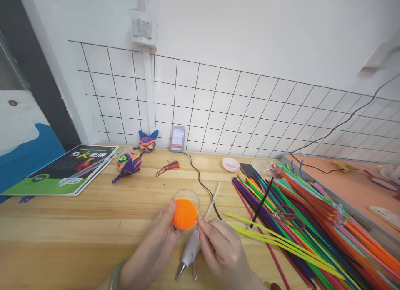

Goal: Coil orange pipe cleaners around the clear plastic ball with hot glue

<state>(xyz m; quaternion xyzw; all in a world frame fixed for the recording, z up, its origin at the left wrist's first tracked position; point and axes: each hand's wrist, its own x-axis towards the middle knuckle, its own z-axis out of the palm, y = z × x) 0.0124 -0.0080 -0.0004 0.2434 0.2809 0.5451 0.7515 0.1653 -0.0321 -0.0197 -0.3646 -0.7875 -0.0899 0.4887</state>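
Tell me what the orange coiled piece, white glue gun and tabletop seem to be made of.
Orange coiled piece: matte, perhaps wound pipe cleaner, judging by its concentric ridges. Glue gun: smooth white body, likely plastic; the nozzle has a grey shine, suggesting metal. Tabletop: wood or wood-look laminate, with a low sheen and visible grain bands.

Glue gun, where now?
The glue gun is at lower centre of the head view, on the table just left of the right hand, below the orange disc.
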